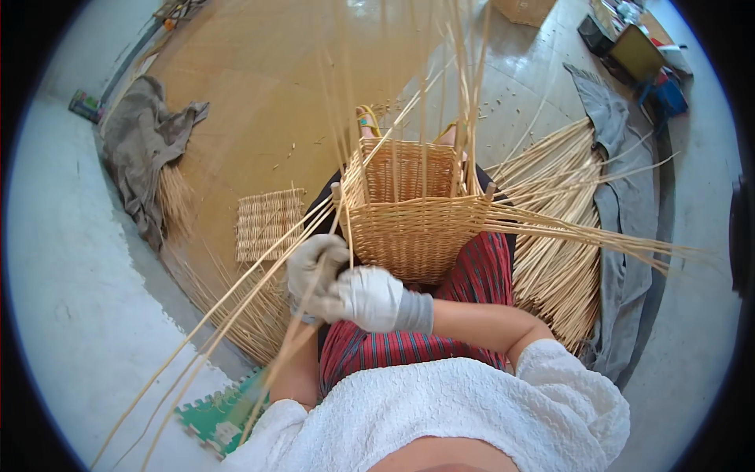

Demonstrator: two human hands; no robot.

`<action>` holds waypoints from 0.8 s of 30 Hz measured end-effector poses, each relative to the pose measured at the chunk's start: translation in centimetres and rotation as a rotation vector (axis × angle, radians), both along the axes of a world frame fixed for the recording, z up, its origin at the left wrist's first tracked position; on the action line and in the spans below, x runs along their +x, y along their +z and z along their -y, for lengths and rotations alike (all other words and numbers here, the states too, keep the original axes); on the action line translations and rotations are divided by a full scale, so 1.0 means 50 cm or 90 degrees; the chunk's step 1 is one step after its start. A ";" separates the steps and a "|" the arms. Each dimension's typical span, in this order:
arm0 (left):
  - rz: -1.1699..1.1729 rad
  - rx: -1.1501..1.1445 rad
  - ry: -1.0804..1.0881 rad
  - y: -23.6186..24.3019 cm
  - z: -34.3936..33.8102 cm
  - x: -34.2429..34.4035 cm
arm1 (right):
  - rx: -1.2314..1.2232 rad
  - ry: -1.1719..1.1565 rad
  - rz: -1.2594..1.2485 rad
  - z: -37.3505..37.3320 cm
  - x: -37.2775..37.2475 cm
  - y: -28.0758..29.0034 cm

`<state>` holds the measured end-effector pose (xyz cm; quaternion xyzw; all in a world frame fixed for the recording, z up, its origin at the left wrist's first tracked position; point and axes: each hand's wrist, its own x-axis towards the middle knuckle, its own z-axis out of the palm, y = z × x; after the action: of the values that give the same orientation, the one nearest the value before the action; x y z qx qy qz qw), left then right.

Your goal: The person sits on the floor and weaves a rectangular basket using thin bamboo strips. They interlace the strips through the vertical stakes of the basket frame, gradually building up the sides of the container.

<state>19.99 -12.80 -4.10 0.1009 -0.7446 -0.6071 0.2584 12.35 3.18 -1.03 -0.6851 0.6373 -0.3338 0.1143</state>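
Note:
A square basket of woven wicker rods rests between my knees, tilted so that I see its inner far wall. At its near left corner post, my left hand, in a greyish glove, is closed round wicker rods and slightly blurred. My right hand, in a white glove with a grey cuff, is closed just beside it, its fingertips meeting the left hand at a blurred wicker rod that slants down to the lower left. Other long rods stick out leftward from that corner. Tall upright rods rise from the far rim.
To the right lies a large bundle of wicker rods partly under a grey cloth. On the left are a flat woven panel, more rods and another grey cloth. A green mat lies lower left. Rod ends jut rightward.

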 end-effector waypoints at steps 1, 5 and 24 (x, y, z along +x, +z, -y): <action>0.029 0.026 0.078 -0.013 -0.005 0.010 | -0.191 -0.097 0.041 0.017 -0.031 0.041; 0.021 0.075 0.236 -0.053 -0.056 0.018 | -0.434 -0.495 0.578 0.011 -0.214 0.039; 0.393 -0.013 -0.085 -0.092 -0.026 -0.235 | -0.164 -0.589 0.242 0.051 -0.339 0.023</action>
<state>8.26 -11.48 -8.70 0.2286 -0.7990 -0.5558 -0.0195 -4.62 0.62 0.09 -0.2670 0.7952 -0.5441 -0.0167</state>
